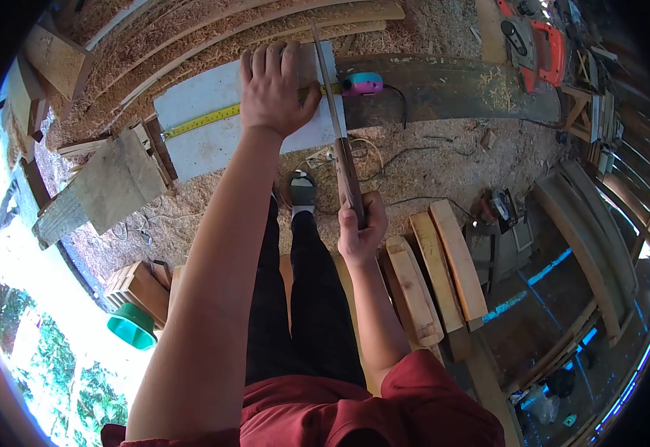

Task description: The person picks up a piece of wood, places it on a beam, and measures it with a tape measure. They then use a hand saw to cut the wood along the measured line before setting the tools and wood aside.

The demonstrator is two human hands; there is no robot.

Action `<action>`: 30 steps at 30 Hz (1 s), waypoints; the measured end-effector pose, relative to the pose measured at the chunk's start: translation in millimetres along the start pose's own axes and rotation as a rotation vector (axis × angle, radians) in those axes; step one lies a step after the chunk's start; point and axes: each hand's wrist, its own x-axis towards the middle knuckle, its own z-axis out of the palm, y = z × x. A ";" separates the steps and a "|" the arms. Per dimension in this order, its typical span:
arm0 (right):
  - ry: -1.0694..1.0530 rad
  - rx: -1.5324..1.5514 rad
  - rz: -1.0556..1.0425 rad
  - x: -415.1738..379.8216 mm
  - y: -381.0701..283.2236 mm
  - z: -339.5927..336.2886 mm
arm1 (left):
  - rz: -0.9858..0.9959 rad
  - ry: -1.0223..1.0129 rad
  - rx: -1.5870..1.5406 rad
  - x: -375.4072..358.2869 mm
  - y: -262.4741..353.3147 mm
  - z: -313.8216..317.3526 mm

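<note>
Marking is under way: your left hand [271, 88] is pressing spread fingers on the white board [213, 119] across the tape measure [325, 91], your right hand [360, 227] is gripping the long blade [332, 104], probably needing steady alignment.

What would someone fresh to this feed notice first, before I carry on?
Probably the left hand pressed flat on a pale board at top centre, over a yellow tape measure whose pink-and-blue case lies just to the right. Next, the right hand gripping the wooden handle of a long knife, its blade laid across the board's right end. Sawdust covers the ground, and an orange power tool sits top right.
</note>
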 end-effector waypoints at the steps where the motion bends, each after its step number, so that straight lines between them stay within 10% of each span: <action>1: -0.003 -0.002 -0.011 0.5 -0.7 0.5 | -0.002 -0.004 0.001 0.0 -0.1 -0.2; 30: 0.021 -0.033 -0.020 -6.3 21.9 13.8 | 0.003 0.008 -0.011 0.9 -0.1 -1.2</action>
